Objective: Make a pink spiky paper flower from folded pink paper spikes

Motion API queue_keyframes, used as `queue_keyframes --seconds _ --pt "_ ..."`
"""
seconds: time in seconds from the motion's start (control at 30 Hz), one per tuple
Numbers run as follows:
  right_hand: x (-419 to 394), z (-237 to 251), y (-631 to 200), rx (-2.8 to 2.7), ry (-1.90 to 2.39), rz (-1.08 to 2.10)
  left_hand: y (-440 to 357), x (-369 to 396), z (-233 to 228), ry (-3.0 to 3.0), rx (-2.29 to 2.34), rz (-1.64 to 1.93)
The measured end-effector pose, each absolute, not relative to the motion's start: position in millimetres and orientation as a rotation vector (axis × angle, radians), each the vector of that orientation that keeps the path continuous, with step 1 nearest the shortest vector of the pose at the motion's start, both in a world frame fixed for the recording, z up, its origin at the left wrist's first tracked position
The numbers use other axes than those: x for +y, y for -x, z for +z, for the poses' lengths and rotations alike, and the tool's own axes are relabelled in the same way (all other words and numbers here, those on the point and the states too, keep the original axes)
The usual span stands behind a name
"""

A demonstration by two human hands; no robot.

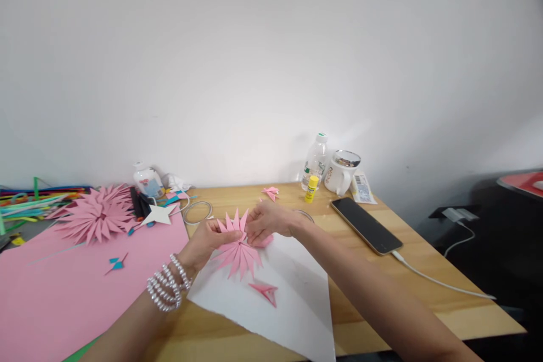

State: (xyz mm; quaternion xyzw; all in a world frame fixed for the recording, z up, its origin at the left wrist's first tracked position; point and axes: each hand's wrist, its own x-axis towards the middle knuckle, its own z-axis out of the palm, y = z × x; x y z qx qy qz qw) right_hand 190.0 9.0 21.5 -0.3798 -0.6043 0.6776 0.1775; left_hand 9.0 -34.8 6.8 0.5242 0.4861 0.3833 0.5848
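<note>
Left hand (206,239) and right hand (266,222) pinch the pink folded-paper spiked flower (237,251) at its centre; judged light, crushable, best held at the hub.

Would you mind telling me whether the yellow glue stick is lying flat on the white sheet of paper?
No, the yellow glue stick stands upright on the bare wooden table beside the water bottle, apart from the white paper.

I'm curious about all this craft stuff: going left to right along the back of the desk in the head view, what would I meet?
Straws → finished pink flower → white star → cable coil → small pink piece → glue stick → mug → phone.
</note>
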Motion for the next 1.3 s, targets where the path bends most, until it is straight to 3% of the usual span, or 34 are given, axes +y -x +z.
queue_keyframes --seconds 0.5,0.8,1.3 --pt "-32.6 12.5 -167.1 -1.496 1.134 1.058 -7.5 -35.8 7.5 -1.148 1.079 1.045" --pt "-36.2 12.4 -166.8 -1.532 1.205 0.853 -10.9 -29.9 2.5 -1.145 1.056 1.097" --pt "-19.9 18.6 -174.5 -2.034 1.549 0.566 -21.0 -18.8 -4.5 -1.170 1.141 1.086"
